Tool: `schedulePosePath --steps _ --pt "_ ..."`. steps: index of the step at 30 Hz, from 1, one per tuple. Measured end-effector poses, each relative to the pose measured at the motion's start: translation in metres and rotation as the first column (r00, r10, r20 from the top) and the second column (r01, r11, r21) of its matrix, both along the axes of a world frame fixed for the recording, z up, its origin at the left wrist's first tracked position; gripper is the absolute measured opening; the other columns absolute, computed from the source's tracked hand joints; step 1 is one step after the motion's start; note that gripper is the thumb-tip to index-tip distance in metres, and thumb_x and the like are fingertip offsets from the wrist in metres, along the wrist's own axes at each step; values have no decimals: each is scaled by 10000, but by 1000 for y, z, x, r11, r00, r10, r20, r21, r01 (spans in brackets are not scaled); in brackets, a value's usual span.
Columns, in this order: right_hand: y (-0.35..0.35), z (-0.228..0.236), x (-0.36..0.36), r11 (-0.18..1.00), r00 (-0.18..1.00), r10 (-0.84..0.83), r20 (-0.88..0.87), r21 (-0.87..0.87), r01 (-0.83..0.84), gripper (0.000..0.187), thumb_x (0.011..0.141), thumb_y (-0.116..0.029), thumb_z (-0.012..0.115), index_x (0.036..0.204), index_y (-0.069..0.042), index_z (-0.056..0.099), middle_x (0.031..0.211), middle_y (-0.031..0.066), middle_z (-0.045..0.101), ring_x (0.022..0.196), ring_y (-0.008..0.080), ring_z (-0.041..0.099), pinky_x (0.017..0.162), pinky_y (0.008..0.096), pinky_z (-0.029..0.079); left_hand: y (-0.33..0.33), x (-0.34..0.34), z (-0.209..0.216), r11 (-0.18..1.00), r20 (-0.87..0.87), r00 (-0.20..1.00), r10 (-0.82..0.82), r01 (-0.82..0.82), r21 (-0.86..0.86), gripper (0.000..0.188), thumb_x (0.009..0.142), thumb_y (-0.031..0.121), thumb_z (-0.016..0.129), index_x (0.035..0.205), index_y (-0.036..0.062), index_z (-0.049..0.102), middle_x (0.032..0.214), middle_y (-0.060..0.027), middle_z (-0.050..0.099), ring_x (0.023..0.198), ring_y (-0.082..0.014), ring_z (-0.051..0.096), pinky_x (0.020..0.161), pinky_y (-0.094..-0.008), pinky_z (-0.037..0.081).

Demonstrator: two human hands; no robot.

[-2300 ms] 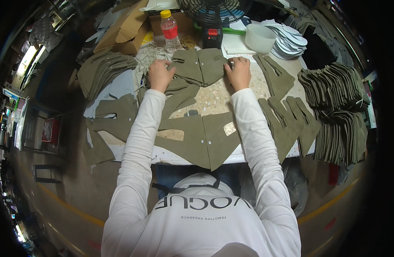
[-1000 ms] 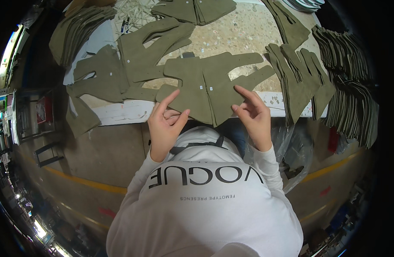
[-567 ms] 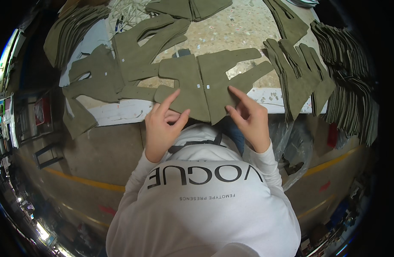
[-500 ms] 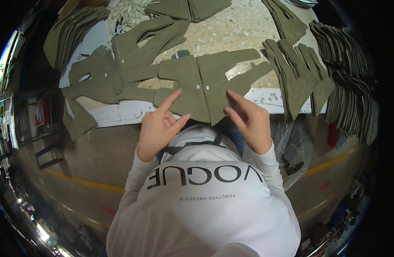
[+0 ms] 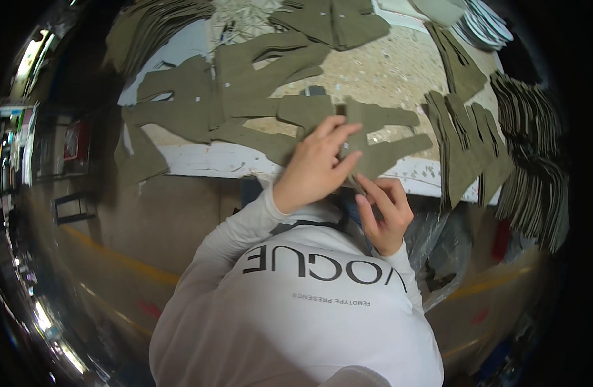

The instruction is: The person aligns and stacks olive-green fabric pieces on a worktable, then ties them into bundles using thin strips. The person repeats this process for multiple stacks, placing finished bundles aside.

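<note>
A green-grey fabric panel (image 5: 380, 158) with two long strips lies before me at the table's front edge, its inner edge blurred. My left hand (image 5: 316, 164) reaches over that inner edge, fingers stretched out and thumb apart. At the panel's lower corner is my right hand (image 5: 388, 216), its index fingertip touching the cloth and its thumb apart from it. A matching fabric panel (image 5: 303, 109) lies left of it, partly hidden by my left hand. A small white label shows near my left fingers.
More cut fabric panels (image 5: 245, 71) spread to the left. Fabric stacks stand at the far left (image 5: 148, 32) and hang over the right edge (image 5: 532, 142). Other cut pieces (image 5: 461, 148) lie at right. Thin pale strips (image 5: 241, 19) are heaped at the back. A clear plastic bag (image 5: 448, 251) hangs below the table.
My left hand has moved right, across onto the right-hand panel's inner edge. My right hand has dropped to its lower corner. A gap has opened between the two panels. The view has shifted.
</note>
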State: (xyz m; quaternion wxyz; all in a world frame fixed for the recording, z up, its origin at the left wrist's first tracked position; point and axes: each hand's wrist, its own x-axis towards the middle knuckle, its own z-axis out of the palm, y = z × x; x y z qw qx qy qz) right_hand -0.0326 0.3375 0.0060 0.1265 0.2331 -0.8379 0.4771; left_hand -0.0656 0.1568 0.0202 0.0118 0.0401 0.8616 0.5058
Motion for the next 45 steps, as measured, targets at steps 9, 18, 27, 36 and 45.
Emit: schedulePosePath --steps 9,18,27,36,45 --pt "-9 1 -35 905 882 77 466 -404 134 338 938 -2 568 1274 -25 593 1084 79 556 850 127 626 720 246 531 -119 36 32 994 -4 994 110 -110 4 461 843 -29 587 1279 114 629 1311 -113 542 792 -55 587 673 -200 488" --pt "-52 -7 -66 890 814 291 502 -455 -37 598 912 -24 618 1465 -87 398 1379 122 457 1230 186 496 977 305 452 -150 54 2 917 16 941 339 -334 217 396 858 -90 580 1241 4 617 1244 -56 559 836 -62 589 723 -195 476" --pt "-30 16 -63 854 655 490 575 -466 -230 704 830 30 678 1470 -43 394 1426 123 475 1239 172 481 1010 298 394 -138 50 -2 921 -27 934 356 -346 178 398 853 -69 629 1236 39 642 1259 -42 555 852 -46 552 744 -178 478" --pt "85 109 -59 897 838 327 437 -423 -130 827 821 -288 654 1431 153 314 1469 285 383 1377 305 399 1143 364 269 -112 50 -20 949 29 963 266 -267 168 411 859 -36 646 1260 48 629 1245 -59 572 787 -42 558 677 -175 479" --pt "28 94 -67 776 769 511 384 -591 -221 811 789 -245 695 1397 175 360 1426 282 438 1315 282 464 1113 349 306 -119 58 -29 868 130 900 417 -436 239 240 956 67 596 1171 -5 676 868 -42 699 772 -38 612 665 -194 495"
